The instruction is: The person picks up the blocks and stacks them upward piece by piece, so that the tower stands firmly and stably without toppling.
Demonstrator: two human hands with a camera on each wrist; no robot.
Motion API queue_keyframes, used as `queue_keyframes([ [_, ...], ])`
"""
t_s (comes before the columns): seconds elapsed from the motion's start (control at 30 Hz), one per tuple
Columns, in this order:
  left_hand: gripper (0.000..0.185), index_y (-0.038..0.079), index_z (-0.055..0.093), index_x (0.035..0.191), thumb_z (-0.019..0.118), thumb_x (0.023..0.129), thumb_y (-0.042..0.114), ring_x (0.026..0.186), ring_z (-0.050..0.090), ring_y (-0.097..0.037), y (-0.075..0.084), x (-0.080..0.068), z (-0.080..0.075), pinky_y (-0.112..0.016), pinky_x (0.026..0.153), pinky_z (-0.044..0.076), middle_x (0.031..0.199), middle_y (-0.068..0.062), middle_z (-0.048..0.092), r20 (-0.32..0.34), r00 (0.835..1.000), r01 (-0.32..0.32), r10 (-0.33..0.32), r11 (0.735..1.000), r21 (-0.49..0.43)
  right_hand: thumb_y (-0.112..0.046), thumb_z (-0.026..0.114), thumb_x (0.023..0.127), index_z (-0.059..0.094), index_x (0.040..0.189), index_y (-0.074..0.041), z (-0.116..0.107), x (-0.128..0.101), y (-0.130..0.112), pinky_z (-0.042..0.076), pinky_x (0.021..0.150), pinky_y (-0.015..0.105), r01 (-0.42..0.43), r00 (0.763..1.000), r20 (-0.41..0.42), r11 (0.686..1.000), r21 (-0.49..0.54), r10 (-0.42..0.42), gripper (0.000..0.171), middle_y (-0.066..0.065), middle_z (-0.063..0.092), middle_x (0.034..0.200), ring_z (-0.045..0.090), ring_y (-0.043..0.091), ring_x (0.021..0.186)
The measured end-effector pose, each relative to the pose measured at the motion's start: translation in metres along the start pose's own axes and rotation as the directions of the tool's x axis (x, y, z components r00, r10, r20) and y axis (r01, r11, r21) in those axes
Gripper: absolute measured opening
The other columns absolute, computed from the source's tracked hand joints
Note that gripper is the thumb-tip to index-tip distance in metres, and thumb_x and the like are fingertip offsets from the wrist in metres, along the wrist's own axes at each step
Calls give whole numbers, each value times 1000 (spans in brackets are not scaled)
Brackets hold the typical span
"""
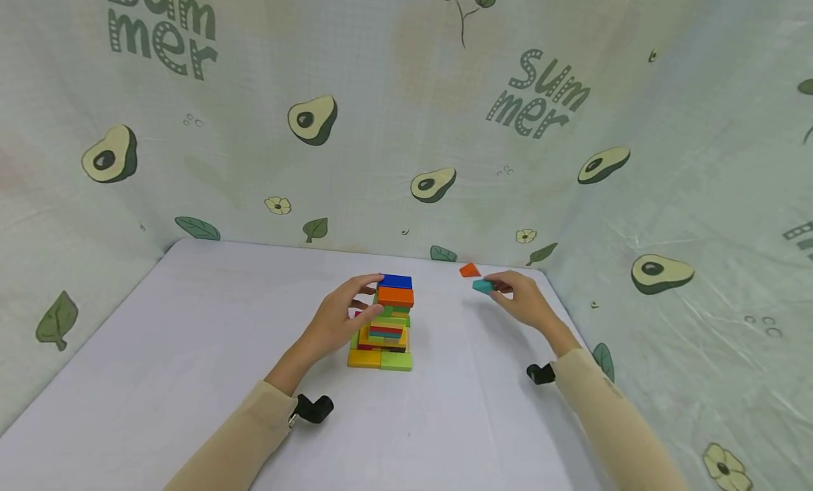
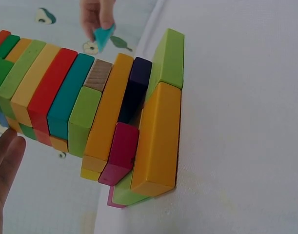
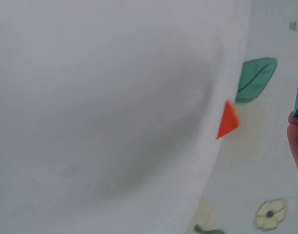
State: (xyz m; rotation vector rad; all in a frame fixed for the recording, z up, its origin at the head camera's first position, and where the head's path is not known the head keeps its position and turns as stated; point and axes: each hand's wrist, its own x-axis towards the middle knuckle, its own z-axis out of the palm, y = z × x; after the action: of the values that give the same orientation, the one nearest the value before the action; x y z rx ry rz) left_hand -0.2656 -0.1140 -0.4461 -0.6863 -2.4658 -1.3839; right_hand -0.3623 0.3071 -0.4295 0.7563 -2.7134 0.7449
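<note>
A tower of stacked coloured wooden blocks (image 1: 389, 332) stands upright on the table, a blue block (image 1: 396, 281) on top with an orange block (image 1: 396, 297) under it. My left hand (image 1: 336, 314) is cupped loosely at the tower's left side, fingertips beside its upper layers and one by the blue block. In the left wrist view its fingers (image 2: 7, 165) show next to the tower. To the right, my right hand (image 1: 522, 298) pinches a teal block (image 1: 483, 286) above the table, seen in the left wrist view as a pointed teal piece.
An orange triangular block (image 1: 470, 270) lies near the table's back edge, behind the teal block. White cloth covers the table (image 1: 209, 350). A printed curtain (image 1: 368, 75) with avocados and leaves hangs behind and at the sides.
</note>
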Motion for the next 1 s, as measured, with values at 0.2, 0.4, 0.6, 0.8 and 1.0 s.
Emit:
queue_keyframes([
  [0.2,59,30,48,158,71,104,32,121,68,-39,1,0,-1,-51,93,62,154,-5,56,-1,1000,-11,11,1000,-15,-5,79,96,70,134,-5,-7,18,-77,63,92,43,159,987,-46,986,60,-156,39,8,74,122,73,24,104],
  [0.4,59,30,48,158,71,104,32,121,68,-38,1,-1,-1,-50,93,62,154,-5,56,2,1000,-11,11,1000,-10,-10,79,97,70,136,-9,-5,29,-138,62,95,36,231,973,-25,965,122,-230,40,2,74,124,72,17,107],
  [0.6,60,30,47,159,71,104,34,123,67,-38,2,-2,-2,-47,94,62,153,-5,57,10,1000,-10,10,1000,-19,-11,80,97,71,136,-6,5,37,-169,62,95,34,290,956,-2,943,160,-294,41,2,75,123,73,15,105],
  [0.8,64,29,44,160,72,103,35,123,67,-38,1,-2,-2,-45,94,62,152,-4,58,13,1000,-7,7,1000,-21,-12,81,96,72,134,-6,13,44,-182,62,94,34,286,956,20,942,178,-294,40,3,75,123,73,17,104],
  [1.0,64,30,44,161,72,103,35,125,66,-40,-1,-1,-3,-46,95,62,152,-4,57,15,1000,-23,23,999,-28,-12,80,96,71,135,-5,18,48,-185,61,97,36,262,960,48,943,207,-277,41,4,75,125,72,18,106],
])
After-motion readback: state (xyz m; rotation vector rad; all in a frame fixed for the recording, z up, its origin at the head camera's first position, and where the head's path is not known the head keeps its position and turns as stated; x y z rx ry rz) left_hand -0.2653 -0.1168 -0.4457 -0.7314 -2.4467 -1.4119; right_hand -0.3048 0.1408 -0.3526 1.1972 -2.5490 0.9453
